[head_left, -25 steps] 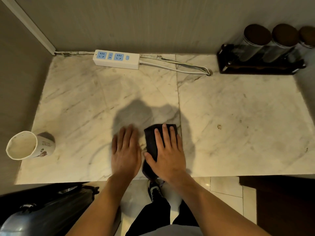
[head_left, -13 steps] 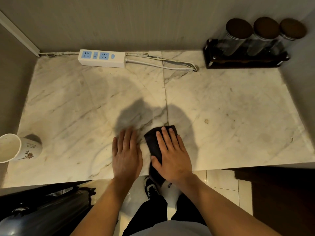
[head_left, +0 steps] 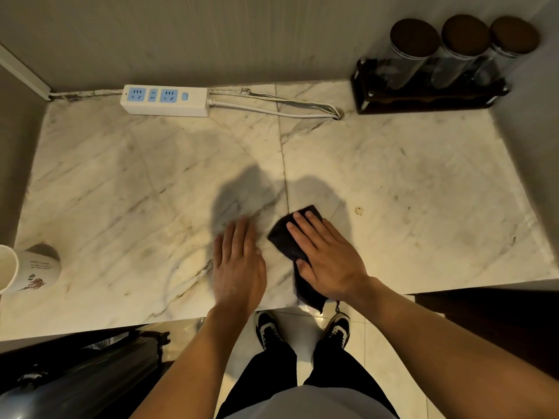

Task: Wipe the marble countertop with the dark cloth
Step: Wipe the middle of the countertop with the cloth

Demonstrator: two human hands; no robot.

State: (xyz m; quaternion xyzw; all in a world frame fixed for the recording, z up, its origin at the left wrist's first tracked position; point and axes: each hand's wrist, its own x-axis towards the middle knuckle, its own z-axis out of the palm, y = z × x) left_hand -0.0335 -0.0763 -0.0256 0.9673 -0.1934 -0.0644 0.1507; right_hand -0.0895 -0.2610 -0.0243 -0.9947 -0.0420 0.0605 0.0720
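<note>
The marble countertop [head_left: 408, 182] is pale with grey veins and a seam down its middle. A dark cloth [head_left: 282, 241] lies flat near the front edge, just right of the seam, one corner hanging over the edge. My right hand [head_left: 328, 258] presses flat on the cloth, fingers spread and pointing up-left. My left hand [head_left: 239, 266] rests palm down on the bare marble a little to the left of the cloth, fingers together, holding nothing. A small brownish spot [head_left: 358, 211] marks the marble right of the cloth.
A white power strip [head_left: 165, 100] with its cable [head_left: 287, 111] lies along the back wall. A dark rack holding three lidded jars [head_left: 429, 86] stands at the back right. A white paper cup [head_left: 22, 272] sits at the front left edge. A dark suitcase [head_left: 78, 379] stands below.
My right hand has slid the cloth to the right, across the seam, and turned it slightly. My left hand has stayed in place, so the gap between my hands has widened.
</note>
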